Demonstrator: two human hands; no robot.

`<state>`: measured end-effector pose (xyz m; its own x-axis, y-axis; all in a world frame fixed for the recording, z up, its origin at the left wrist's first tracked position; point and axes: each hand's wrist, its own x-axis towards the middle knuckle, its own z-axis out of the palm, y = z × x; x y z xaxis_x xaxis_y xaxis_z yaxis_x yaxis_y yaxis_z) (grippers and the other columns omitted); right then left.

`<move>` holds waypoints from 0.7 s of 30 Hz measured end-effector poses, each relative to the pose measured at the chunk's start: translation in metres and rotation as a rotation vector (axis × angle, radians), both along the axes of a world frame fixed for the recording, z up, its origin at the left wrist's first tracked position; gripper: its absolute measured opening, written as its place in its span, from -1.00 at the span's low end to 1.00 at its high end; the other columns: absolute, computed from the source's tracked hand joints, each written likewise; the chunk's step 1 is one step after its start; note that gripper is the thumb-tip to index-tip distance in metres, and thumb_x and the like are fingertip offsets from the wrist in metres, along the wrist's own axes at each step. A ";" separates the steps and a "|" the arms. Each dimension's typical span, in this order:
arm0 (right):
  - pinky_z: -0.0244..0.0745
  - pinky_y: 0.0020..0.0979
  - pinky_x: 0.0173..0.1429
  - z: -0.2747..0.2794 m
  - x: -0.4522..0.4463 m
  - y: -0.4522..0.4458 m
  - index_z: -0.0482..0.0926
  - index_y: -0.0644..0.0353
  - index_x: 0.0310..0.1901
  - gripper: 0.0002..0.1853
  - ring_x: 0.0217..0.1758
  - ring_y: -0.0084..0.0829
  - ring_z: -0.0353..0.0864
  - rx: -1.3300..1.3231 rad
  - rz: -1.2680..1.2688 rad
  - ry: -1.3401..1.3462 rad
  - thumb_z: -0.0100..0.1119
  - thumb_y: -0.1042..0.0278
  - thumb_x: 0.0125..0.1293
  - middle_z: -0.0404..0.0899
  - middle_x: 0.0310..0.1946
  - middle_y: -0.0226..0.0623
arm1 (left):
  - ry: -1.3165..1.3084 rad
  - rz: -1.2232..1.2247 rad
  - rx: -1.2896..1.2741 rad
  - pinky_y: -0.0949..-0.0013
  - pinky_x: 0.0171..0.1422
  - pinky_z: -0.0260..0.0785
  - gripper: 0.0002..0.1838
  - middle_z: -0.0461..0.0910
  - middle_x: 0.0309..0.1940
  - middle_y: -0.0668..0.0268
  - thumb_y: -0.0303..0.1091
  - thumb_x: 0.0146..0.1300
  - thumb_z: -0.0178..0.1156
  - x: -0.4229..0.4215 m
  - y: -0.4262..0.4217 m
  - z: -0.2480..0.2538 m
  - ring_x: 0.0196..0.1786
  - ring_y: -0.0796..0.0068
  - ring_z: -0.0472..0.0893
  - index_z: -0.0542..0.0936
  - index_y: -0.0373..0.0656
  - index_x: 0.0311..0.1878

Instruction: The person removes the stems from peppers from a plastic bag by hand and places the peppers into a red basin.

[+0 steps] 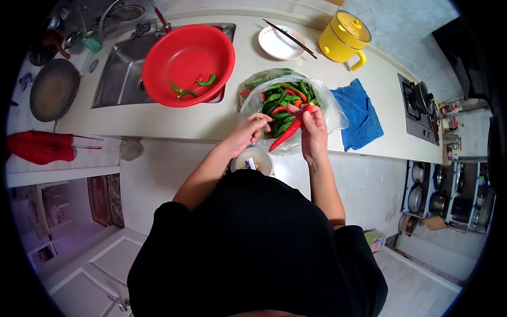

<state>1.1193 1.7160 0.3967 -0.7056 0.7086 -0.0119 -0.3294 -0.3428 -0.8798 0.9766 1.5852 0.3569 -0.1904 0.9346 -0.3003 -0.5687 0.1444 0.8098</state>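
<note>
Red pepper held over an open bag
The right hand clamps it near the stem end, presumably for firm hold, leaving its tip free; the left hand curls apart from it, grip unclear. The bag gapes close by, likely for easy reach; a basin sits partly over the sink.

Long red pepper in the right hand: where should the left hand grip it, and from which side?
Probably best by the lower body, coming from the left. The right hand holds the thicker upper end, while the rest of the long red pepper slants down to the left, tapering and uncovered, on the left hand's side.
</note>
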 end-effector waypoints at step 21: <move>0.46 -0.25 -0.19 -0.084 -0.033 0.008 0.58 0.15 -0.35 -0.88 -0.16 -0.17 0.44 1.464 -0.058 -0.965 0.14 0.39 0.04 0.40 -0.27 -0.19 | 0.004 0.345 -0.067 0.68 -0.56 0.04 -0.74 0.47 -0.35 0.39 -0.23 0.29 0.06 -0.054 -0.003 -0.025 -0.62 0.80 0.16 0.50 -0.18 -0.07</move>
<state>1.0860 1.7237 0.3123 -0.8069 0.5395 0.2404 0.4682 0.8324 -0.2964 0.9224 1.5818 0.3322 -0.4930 0.7933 -0.3572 -0.5901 -0.0033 0.8073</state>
